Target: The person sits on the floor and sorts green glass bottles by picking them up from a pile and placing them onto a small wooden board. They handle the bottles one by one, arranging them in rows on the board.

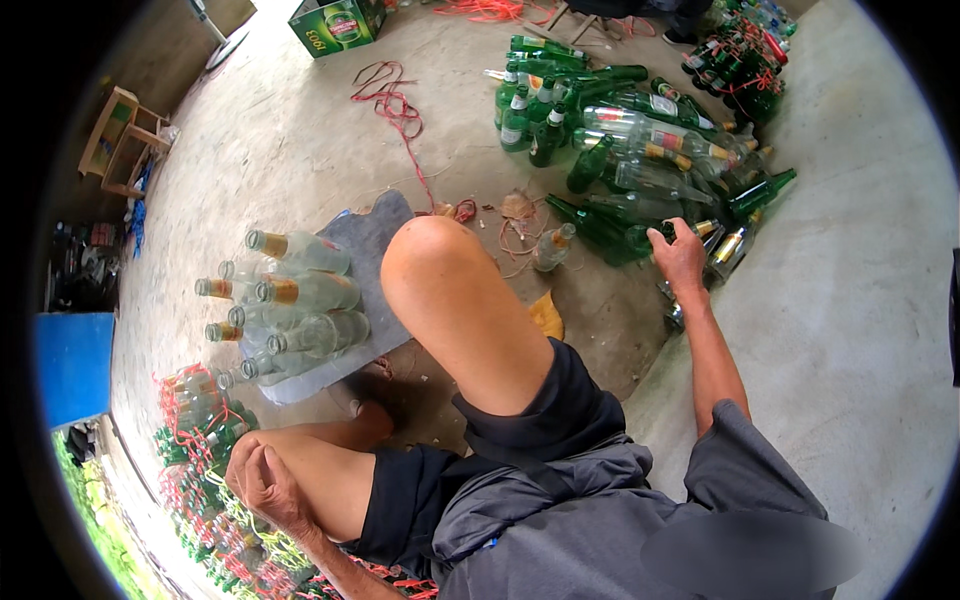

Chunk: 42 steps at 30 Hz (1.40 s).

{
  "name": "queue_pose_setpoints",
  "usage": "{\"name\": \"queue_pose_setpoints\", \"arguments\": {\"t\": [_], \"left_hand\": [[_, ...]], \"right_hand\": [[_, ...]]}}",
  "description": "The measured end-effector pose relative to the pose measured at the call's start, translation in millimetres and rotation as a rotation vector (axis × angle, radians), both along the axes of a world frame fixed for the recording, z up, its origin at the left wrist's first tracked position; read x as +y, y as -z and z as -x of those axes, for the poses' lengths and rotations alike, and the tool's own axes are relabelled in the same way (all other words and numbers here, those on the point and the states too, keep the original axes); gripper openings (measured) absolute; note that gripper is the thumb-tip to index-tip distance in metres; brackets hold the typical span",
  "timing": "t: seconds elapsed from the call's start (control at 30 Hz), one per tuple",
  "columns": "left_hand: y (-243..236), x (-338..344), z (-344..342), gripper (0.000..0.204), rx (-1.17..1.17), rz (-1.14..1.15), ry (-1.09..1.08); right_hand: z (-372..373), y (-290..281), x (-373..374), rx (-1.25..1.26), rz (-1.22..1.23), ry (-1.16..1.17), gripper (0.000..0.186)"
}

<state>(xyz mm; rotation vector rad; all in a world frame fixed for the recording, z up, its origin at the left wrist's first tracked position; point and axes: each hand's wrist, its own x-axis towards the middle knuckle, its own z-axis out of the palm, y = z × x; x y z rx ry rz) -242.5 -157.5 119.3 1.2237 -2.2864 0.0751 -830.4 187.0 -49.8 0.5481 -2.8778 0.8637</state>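
My right hand (680,255) reaches into a pile of glass bottles on the floor at the right. Its thumb and fingers are closed around part of a green bottle (667,230), mostly hidden by the hand. Clear bottles (640,128) and other green bottles (590,165) lie or stand around it. My left hand (270,490) rests on my left knee, fingers loosely bent and holding nothing. Left of my raised right knee, several clear bottles (310,290) lie side by side on a grey mat (385,225), necks pointing left. One small clear bottle (552,247) stands alone near the pile.
Red twine (385,95) trails over the concrete floor. Bottles bundled with red twine stand at lower left (190,400) and far right (735,65). A green carton (338,25) and a wooden stool (125,140) stand farther off. A grey wall (850,250) bounds the right side.
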Motion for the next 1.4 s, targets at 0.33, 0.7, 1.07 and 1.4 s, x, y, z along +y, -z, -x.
{"name": "queue_pose_setpoints", "arguments": {"t": [0.33, 0.7, 1.07, 1.4], "left_hand": [[1.4, -1.3, 1.2, 0.014, 0.002, 0.012, 0.001], [-0.5, -1.3, 0.3, 0.012, -0.013, 0.014, -0.042], [-1.2, -5.2, 0.5, 0.009, -0.063, -0.011, -0.059], [-3.6, -6.3, 0.9, 0.011, -0.107, -0.028, -0.09]], "right_hand": [[31.5, -15.6, -68.6, 0.082, 0.072, -0.097, 0.035], [63.1, -1.8, -148.0, 0.012, 0.121, -0.164, 0.037], [100.1, 46.2, -191.4, -0.043, 0.017, -0.165, 0.045], [130.7, 69.9, -210.7, -0.09, -0.057, -0.123, 0.053]]}}
